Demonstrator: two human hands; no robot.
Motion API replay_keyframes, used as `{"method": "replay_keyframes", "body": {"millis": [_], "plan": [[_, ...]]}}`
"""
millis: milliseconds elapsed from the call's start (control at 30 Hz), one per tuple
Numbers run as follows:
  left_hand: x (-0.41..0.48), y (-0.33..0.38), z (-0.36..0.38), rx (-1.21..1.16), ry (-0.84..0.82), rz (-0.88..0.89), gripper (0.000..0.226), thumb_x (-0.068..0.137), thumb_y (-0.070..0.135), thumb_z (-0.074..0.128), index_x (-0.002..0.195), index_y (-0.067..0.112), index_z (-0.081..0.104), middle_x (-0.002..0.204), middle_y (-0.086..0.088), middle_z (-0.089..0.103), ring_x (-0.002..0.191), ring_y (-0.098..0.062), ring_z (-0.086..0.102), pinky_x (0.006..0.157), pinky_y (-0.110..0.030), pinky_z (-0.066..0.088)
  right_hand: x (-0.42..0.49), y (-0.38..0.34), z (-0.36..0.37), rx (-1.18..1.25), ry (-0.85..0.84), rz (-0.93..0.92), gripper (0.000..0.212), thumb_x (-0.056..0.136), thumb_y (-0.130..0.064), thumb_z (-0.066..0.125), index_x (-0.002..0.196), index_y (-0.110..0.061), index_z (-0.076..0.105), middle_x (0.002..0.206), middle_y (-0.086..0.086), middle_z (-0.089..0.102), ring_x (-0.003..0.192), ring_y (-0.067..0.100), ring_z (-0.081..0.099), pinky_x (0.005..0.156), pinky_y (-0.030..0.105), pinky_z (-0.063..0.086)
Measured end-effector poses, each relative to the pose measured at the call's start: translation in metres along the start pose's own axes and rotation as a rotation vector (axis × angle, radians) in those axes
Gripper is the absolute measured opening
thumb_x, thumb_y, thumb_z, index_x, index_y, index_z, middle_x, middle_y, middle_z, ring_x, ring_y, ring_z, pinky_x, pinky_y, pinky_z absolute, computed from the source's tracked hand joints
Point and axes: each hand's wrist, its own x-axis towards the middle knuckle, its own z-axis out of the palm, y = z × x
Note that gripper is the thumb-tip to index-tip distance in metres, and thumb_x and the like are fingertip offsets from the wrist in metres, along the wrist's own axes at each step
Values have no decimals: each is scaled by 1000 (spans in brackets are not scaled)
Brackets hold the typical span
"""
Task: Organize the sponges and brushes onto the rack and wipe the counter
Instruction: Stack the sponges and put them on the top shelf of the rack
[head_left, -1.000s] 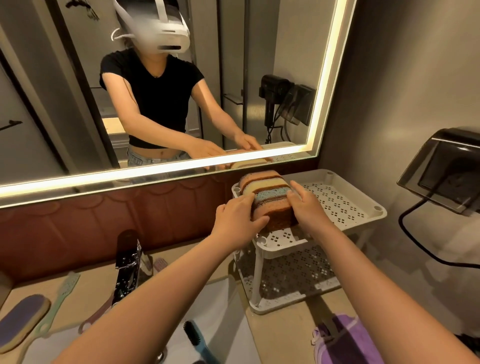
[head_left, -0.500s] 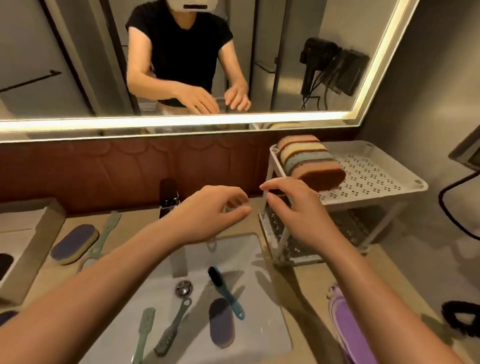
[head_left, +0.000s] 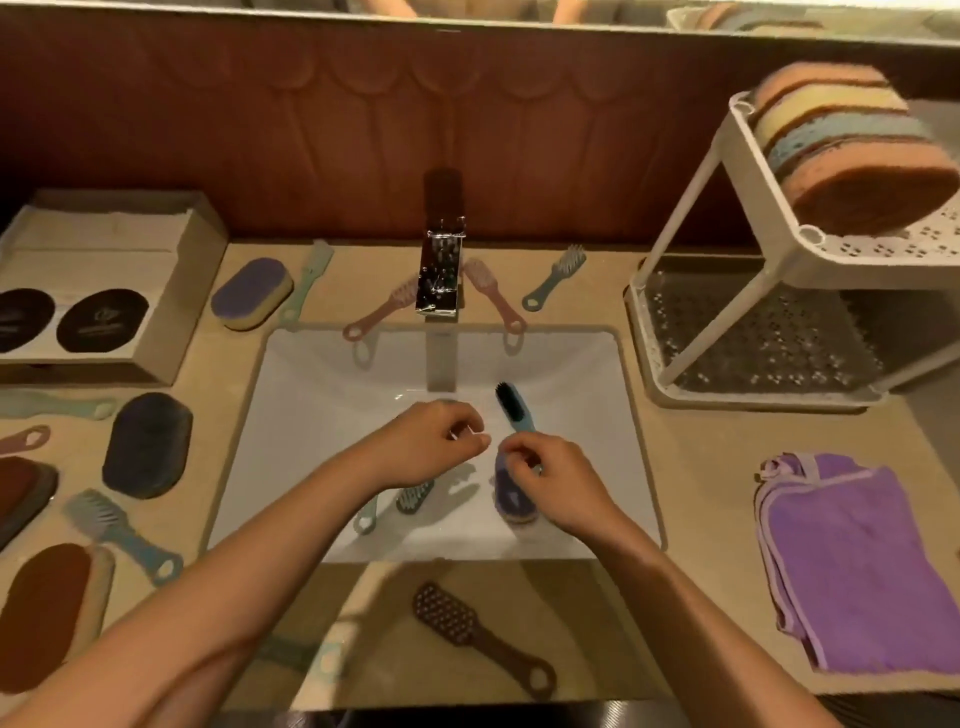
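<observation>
My left hand (head_left: 434, 441) hovers over the white sink (head_left: 332, 415), fingers loosely curled and holding nothing. My right hand (head_left: 553, 480) is beside it, curled fingertips at the handle of a blue brush with black bristles (head_left: 511, 408) that lies in the basin. Whether they pinch the handle is unclear. A purple sponge (head_left: 509, 501) lies under that hand and a grey-green brush (head_left: 413, 499) under the left. The white two-tier rack (head_left: 774, 260) stands at the right, with a row of coloured sponges (head_left: 852, 150) on its top tier.
The faucet (head_left: 441, 270) stands behind the sink, with pink brushes (head_left: 384, 312) and a teal brush (head_left: 553, 278) around it. Several sponges (head_left: 148, 444) and brushes (head_left: 119, 535) lie on the left counter near a box (head_left: 171, 291). A brown brush (head_left: 478, 634) lies in front, and a purple cloth (head_left: 857, 561) lies at the right.
Both hands let go of the sponge stack on the rack's top tier and dropped down over the sink. My view tilted down from the mirror to the counter.
</observation>
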Motion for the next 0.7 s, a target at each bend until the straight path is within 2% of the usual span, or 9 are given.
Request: {"method": "replay_keyframes", "body": {"millis": [100, 167, 267, 333, 433, 500, 600, 700], "plan": [[11, -21, 29, -155, -68, -114, 23, 93, 29, 51, 102, 12, 63, 97, -2, 60, 96, -20, 58, 82, -26, 45, 10, 17, 28, -3, -92, 107, 19, 88, -22, 48, 102, -21, 62, 79, -5, 56, 78, 18, 55, 75, 33, 47], [19, -30, 44, -404, -124, -226, 18, 94, 24, 49, 97, 11, 61, 94, -6, 60, 88, -19, 57, 72, -20, 45, 17, 29, 39, -23, -136, 150, 21, 89, -17, 53, 108, -12, 61, 88, 1, 59, 85, 21, 54, 76, 32, 43], [35, -35, 63, -733, -131, -478, 28, 94, 27, 49, 111, 9, 60, 111, -8, 65, 94, -17, 61, 79, -28, 46, 29, 49, 49, -32, -159, 207, 25, 88, -12, 57, 111, -1, 59, 109, 16, 61, 101, 30, 57, 87, 38, 47], [46, -37, 77, -774, -100, -556, 24, 95, 25, 48, 110, 10, 58, 110, -5, 62, 97, -17, 58, 85, -31, 45, 34, 58, 51, -28, -151, 274, 29, 87, -12, 58, 113, 0, 57, 112, 15, 60, 103, 29, 57, 88, 37, 46], [60, -41, 98, -738, -72, -588, 14, 94, 23, 47, 99, 15, 57, 109, -5, 57, 98, -19, 54, 81, -32, 42, 43, 70, 50, -6, -120, 352, 40, 84, -13, 59, 123, -4, 52, 121, 12, 56, 105, 28, 56, 86, 33, 46], [68, -45, 111, -677, -65, -579, 25, 94, 24, 47, 115, 13, 54, 120, -9, 56, 103, -22, 54, 78, -30, 41, 47, 77, 49, 21, -132, 396, 46, 83, -9, 59, 127, -2, 47, 121, 13, 52, 104, 29, 54, 82, 32, 44], [75, -49, 127, -687, -54, -599, 48, 93, 22, 48, 140, 17, 37, 136, -11, 48, 112, -25, 51, 84, -32, 42, 50, 89, 50, 63, -149, 428, 46, 83, -4, 59, 126, 0, 42, 117, 13, 53, 96, 22, 50, 68, 23, 41], [83, -48, 138, -696, -57, -605, 57, 94, 18, 45, 147, 14, 24, 148, -13, 36, 127, -28, 43, 98, -37, 40, 48, 93, 53, 185, -133, 468, 53, 83, -1, 57, 132, -1, 37, 127, 15, 50, 111, 26, 51, 83, 28, 42]]}}
